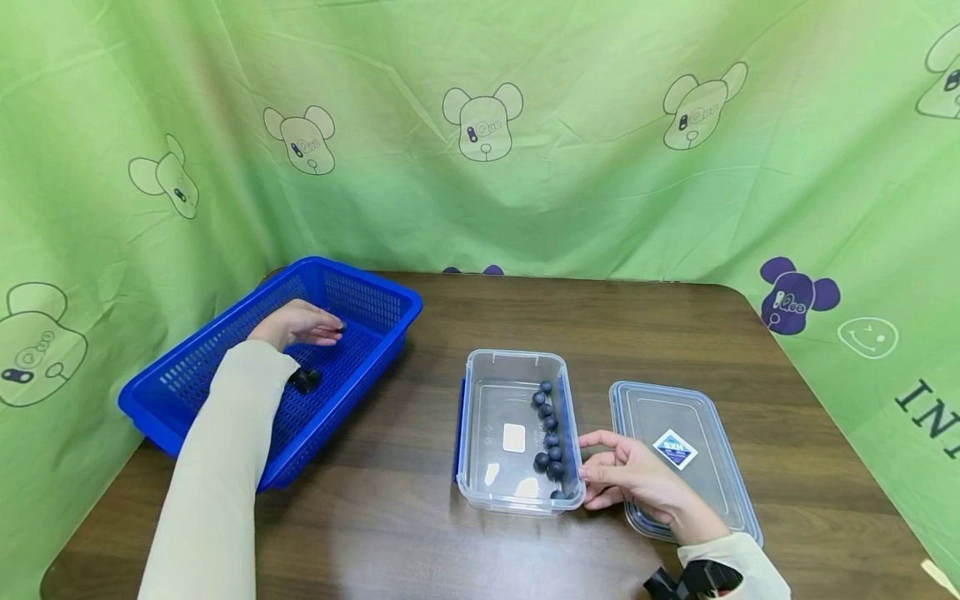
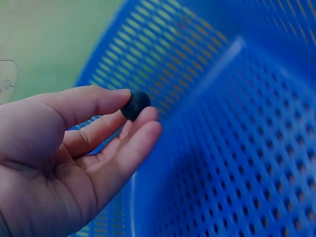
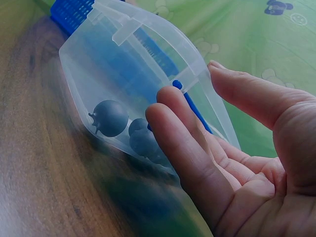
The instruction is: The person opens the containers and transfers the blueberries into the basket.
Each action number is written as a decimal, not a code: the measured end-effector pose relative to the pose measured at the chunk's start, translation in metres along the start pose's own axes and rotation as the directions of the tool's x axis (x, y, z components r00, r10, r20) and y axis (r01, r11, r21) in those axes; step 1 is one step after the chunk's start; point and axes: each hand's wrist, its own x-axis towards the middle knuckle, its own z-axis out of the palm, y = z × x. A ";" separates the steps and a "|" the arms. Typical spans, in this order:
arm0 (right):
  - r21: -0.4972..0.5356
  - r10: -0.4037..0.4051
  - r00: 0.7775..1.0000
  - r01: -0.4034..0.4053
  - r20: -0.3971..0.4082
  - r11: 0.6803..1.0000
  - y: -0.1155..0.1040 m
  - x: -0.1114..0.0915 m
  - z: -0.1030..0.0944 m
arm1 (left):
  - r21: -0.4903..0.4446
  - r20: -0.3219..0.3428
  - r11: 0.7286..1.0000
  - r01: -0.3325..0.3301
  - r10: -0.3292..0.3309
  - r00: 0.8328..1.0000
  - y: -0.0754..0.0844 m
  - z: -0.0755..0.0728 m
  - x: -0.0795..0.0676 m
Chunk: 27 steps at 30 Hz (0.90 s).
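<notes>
Over the blue basket point(image 1: 341, 421), my left hand point(image 1: 300, 323) pinches a single dark blueberry point(image 2: 136, 105) between thumb and fingertips. The perforated basket floor lies below that hand. Several blueberries point(image 1: 551, 422) lie along the right side inside a clear plastic container point(image 1: 487, 500), which stands without its lid. At that container's right wall is my right hand point(image 1: 637, 475), its fingers loosely extended and touching or very near the outside. In the right wrist view its thumb is by the rim, and blueberries point(image 3: 109, 118) show through the wall.
A clear lid point(image 1: 708, 433) with a blue-and-white label lies flat right of the container, partly beneath my right hand and wrist. A blue clip flap point(image 1: 459, 433) hangs on the container's left side. Green printed cloth point(image 1: 480, 208) surrounds the wooden table point(image 1: 390, 533).
</notes>
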 end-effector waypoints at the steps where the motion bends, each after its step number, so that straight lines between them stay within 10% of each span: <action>1: 0.001 0.000 1.000 0.000 0.001 1.000 0.000 0.000 0.000 | 0.015 -0.004 1.000 0.020 -0.020 1.000 -0.002 -0.001 0.001; 20: 0.000 0.009 1.000 -0.009 -0.004 1.000 -0.001 -0.001 0.000 | 0.247 -0.057 0.953 0.175 -0.166 0.984 -0.014 0.000 -0.002; 27: 0.003 0.014 1.000 -0.014 -0.007 1.000 -0.001 -0.001 -0.001 | 0.225 -0.112 0.968 0.115 -0.091 0.990 -0.009 -0.003 -0.002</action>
